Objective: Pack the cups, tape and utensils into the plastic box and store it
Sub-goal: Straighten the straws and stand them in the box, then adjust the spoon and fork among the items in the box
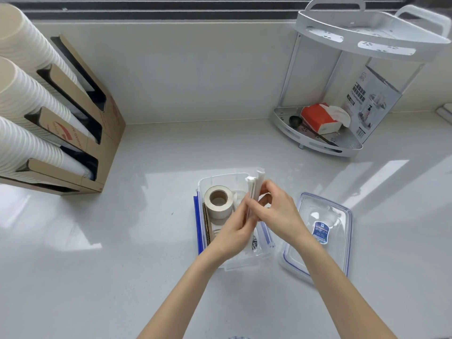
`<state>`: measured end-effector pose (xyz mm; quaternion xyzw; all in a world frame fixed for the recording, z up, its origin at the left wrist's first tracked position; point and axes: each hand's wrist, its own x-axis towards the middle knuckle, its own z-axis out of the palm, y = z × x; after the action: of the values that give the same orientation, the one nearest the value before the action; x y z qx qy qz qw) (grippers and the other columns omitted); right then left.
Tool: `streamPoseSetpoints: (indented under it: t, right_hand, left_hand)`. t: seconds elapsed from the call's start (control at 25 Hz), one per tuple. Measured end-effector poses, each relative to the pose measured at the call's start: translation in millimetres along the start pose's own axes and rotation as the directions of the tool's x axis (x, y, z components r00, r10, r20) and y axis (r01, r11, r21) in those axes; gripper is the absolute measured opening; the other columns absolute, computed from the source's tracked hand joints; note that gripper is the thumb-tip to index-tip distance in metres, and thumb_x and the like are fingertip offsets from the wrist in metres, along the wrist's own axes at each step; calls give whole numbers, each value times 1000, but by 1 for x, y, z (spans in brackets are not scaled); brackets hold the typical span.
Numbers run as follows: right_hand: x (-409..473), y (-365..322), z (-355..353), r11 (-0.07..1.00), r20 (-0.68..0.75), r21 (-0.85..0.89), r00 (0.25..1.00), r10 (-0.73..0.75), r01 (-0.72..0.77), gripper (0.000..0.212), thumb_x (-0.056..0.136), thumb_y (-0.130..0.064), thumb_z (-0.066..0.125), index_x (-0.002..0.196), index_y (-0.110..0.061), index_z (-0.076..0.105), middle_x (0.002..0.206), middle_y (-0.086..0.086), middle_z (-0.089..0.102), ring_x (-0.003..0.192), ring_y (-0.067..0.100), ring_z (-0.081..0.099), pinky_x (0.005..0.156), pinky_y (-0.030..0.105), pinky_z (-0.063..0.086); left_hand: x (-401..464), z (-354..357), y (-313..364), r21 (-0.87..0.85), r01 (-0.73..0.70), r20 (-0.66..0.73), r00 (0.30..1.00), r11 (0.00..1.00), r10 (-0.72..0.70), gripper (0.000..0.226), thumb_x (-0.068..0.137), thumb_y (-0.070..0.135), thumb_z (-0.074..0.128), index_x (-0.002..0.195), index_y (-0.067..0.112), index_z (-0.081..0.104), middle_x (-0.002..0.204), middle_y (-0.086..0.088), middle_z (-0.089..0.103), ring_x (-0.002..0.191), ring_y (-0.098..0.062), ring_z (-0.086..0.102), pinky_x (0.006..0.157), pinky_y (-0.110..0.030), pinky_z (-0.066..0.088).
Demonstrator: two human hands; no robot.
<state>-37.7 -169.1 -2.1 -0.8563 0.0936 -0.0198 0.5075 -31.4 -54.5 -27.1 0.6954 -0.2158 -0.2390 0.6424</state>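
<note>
Both hands over the box [208, 182]: left hand [236, 230] and right hand [278, 211] pinch a utensil bundle [254, 189] between them. Tape roll [218, 200] inside, left of them; lid [320, 231] right.

Bright, even daylight is cast across the glossy pale grey worktop [146, 241], where soft window-shaped glare patches are seen at left and right. Shadows are faint and diffuse. Straight edges are bowed by wide-angle distortion, and the corners are slightly softened.
</note>
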Motion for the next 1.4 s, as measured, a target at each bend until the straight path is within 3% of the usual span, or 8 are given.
streamPoseSetpoints:
  t: [0.16,0.4,0.6,0.8,0.96,1.12,1.28,1.4]
  right_hand:
    - [-9,11,3,999,86,14,996,30,-32,10,81,-25,63,88,-25,55,91,-5,61,61,-4,54,59,2,42]
    - [-13,10,8,1000,83,5,996,-18,18,22,81,-22,64,76,-37,50,92,-5,54,65,0,52,63,0,39]
    - [-13,11,9,1000,99,-2,995,6,-6,6,85,-18,59,84,-22,56,92,-1,56,70,4,52,68,10,40]
    - [2,7,6,980,90,170,992,93,-107,22,95,-22,44,104,-15,62,84,-10,62,72,0,63,66,16,49]
    - [20,11,19,927,159,-371,979,128,-61,28,92,-7,39,108,-1,61,111,17,65,107,32,58,93,42,47]
    - [32,1,41,718,274,-696,918,287,-17,21,89,-4,44,69,-5,43,99,19,53,103,36,55,71,33,38]
    - [45,7,59,602,300,-799,866,400,-2,27,93,-17,46,115,-5,53,127,17,51,120,32,50,89,36,45]
    - [50,15,68,553,264,-833,871,414,-10,36,91,-11,46,126,-3,48,133,20,44,123,30,48,97,35,44]
  left_hand:
    - [-7,-8,-17,33,52,-33,998,998,-51,25,88,27,45,112,27,53,117,13,60,110,-3,55,103,-32,44]
    - [-7,-9,-23,111,60,-63,997,992,-54,26,86,33,38,108,32,50,110,12,61,109,-2,57,101,-28,43]
    - [-5,-3,-24,209,-4,-12,1000,978,7,36,90,24,32,125,21,40,126,10,52,120,0,48,104,-20,38]
    - [-9,-12,-28,199,76,-197,980,977,-37,22,94,16,35,109,14,52,86,13,60,77,17,52,73,-8,40]
    - [-14,-20,-26,49,126,-334,937,991,-103,28,94,15,36,79,32,51,85,7,61,93,-4,53,81,-17,40]
    - [-13,-26,-23,21,148,-354,926,989,-131,31,94,12,35,75,30,50,85,6,61,96,-13,53,88,-26,38]
    - [-12,-28,-26,31,153,-368,921,988,-131,28,93,12,36,76,29,50,89,7,59,87,-1,54,74,-7,40]
    - [-11,-30,-26,40,173,-378,914,984,-145,30,93,11,36,75,31,49,92,6,58,81,0,52,64,1,38]
